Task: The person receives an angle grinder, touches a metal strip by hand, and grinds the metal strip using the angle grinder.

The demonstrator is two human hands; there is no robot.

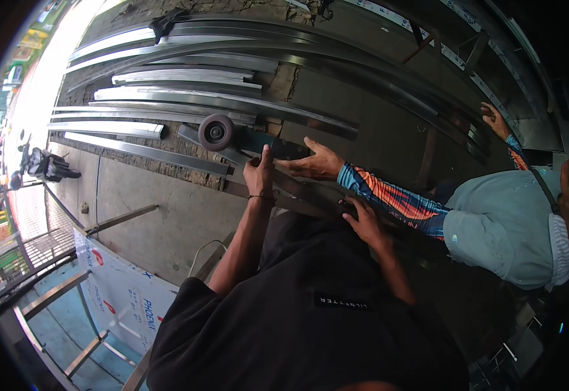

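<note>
My left hand (258,174) is closed round a long metal bar (291,187), its thumb pointing up. Just beyond it is an angle grinder (253,141) with a dark body and a brown round disc (216,132). Another person's hand (320,161), in a patterned sleeve, reaches to the grinder's rear end with thumb and fingers apart; whether it grips the tool is hard to see. My right hand (366,223) is by the bar's nearer right part, fingers apart, fingertips at the bar. Dark shade hides the bar's right end.
Several shiny metal profiles (186,98) lie across the far ground. The other person (502,225) is close at my right. A film-covered panel (125,290) and a metal frame (56,296) stand at near left. A motorcycle (46,164) is far left; a ladder-like frame (454,55) is far right.
</note>
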